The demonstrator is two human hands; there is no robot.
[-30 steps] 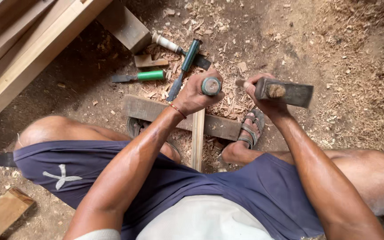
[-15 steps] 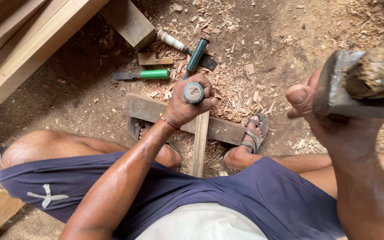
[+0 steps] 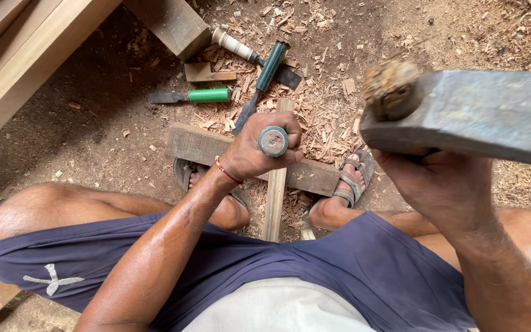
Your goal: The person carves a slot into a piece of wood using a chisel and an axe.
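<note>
My left hand [image 3: 259,150] grips a green-handled chisel [image 3: 273,141] upright, its round butt end facing the camera, over a thin pale wood strip [image 3: 275,197]. The strip lies across a dark wooden block [image 3: 195,144] that my sandalled feet hold down. My right hand [image 3: 444,184] is raised close to the camera, closed on the handle of a heavy grey metal hammer [image 3: 487,114]. The hammer head fills the upper right, well above the chisel.
On the dirt floor beyond lie a short green-handled chisel [image 3: 195,96], a long dark-green chisel [image 3: 265,77], a white-handled tool [image 3: 235,44] and a small wood offcut [image 3: 207,72] among shavings. Long pale planks [image 3: 26,61] run along the upper left. A square timber end [image 3: 173,24] sits at top centre.
My right hand has swung the hammer up from beside the chisel to close under the camera. My left hand keeps the chisel on the strip, nearly still.
</note>
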